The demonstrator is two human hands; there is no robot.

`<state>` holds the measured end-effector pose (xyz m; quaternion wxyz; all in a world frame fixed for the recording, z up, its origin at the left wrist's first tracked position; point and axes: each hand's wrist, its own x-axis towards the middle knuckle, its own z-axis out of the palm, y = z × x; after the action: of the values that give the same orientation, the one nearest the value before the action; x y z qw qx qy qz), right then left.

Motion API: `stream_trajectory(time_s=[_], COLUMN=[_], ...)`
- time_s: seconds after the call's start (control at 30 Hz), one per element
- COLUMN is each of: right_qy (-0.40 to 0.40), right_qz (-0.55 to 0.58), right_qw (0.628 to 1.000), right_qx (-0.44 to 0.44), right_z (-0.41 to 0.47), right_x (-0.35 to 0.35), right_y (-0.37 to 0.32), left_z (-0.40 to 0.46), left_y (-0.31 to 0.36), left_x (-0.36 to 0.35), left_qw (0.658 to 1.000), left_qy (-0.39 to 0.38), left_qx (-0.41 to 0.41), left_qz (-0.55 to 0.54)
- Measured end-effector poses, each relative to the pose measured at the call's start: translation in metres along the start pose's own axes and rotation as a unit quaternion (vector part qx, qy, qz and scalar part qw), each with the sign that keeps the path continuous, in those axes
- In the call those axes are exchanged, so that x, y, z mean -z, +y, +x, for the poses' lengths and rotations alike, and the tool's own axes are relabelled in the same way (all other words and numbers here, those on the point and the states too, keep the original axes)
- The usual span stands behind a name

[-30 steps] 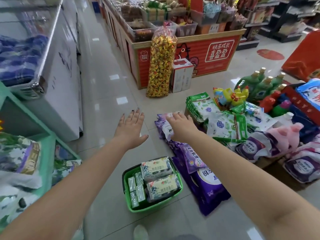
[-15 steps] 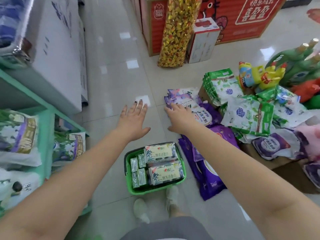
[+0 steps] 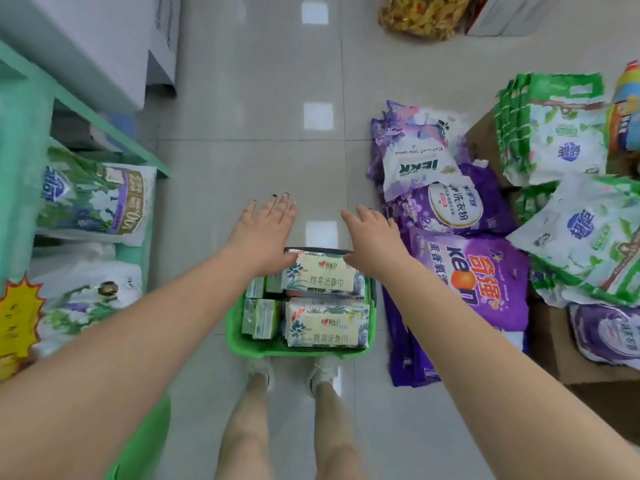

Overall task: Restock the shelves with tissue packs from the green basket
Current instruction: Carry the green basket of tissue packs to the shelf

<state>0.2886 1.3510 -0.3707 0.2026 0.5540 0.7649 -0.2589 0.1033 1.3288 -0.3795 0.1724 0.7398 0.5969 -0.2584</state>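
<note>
A green basket [image 3: 249,348] stands on the floor just in front of my feet. It holds two large cream tissue packs [image 3: 323,277] side by side and several small green packs [image 3: 261,317] on its left. My left hand [image 3: 265,233] hovers over the basket's far left corner, fingers spread, palm down, holding nothing. My right hand [image 3: 372,237] hangs over the far right corner, also open and empty. Both hands hide part of the basket's far rim. The mint green shelf [image 3: 20,133] is on my left.
Bags of washing powder [image 3: 93,199] lie on the left shelf, with a yellow price star [image 3: 17,320] below. Purple detergent bags [image 3: 474,282] and green-white bags [image 3: 554,129] are piled on the floor and cartons to the right. A white freezer [image 3: 104,39] stands far left.
The view has tilted down, so the basket sits right at my feet. Both hands have come back from the purple bags and floor to hover over the basket's far edge.
</note>
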Motion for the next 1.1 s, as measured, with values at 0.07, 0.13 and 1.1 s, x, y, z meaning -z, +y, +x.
stream_trajectory(time_s=[0.07, 0.13, 1.1], right_qy=[-0.03, -0.045, -0.197], right_qz=[-0.003, -0.016, 0.062], right_qw=[1.0, 0.999, 0.978], right_qx=[-0.001, -0.001, -0.024], right_z=[0.029, 0.044, 0.18], right_x=[-0.033, -0.056, -0.195], right_y=[0.011, 0.021, 0.052], left_z=[0.024, 0.036, 0.147], left_y=[-0.01, -0.019, -0.042], left_x=[-0.038, -0.066, -0.224], left_qw=[0.999, 0.998, 0.985], left_qy=[-0.033, -0.054, -0.154], left_qx=[0.011, 0.021, -0.002], left_qz=[-0.006, -0.01, -0.08])
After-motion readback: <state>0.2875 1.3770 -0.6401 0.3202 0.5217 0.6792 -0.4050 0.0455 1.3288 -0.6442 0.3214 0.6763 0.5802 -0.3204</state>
